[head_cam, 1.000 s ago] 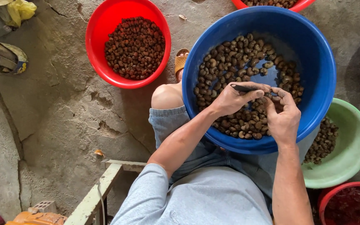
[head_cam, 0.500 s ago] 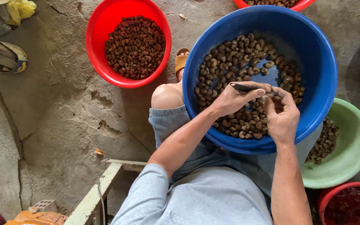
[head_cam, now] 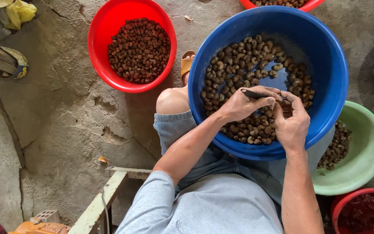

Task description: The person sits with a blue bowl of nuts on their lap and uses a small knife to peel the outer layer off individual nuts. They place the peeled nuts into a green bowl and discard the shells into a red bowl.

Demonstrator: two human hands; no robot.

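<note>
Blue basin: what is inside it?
The blue basin holds brownish nuts on wet-looking bare bottom. The left hand, gripping a dark tool, and the right hand cover some.

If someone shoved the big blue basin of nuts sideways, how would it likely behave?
The blue basin looks wide and low, so it would probably slide rather than tip. The nuts cover its bottom, so it is likely heavy, and being loose and rounded they would probably shift.

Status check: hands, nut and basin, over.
Left hand grips a dark slim tool. Right hand pinches a brown nut over the big blue plastic basin of nuts. Nothing blocks the hands.
</note>
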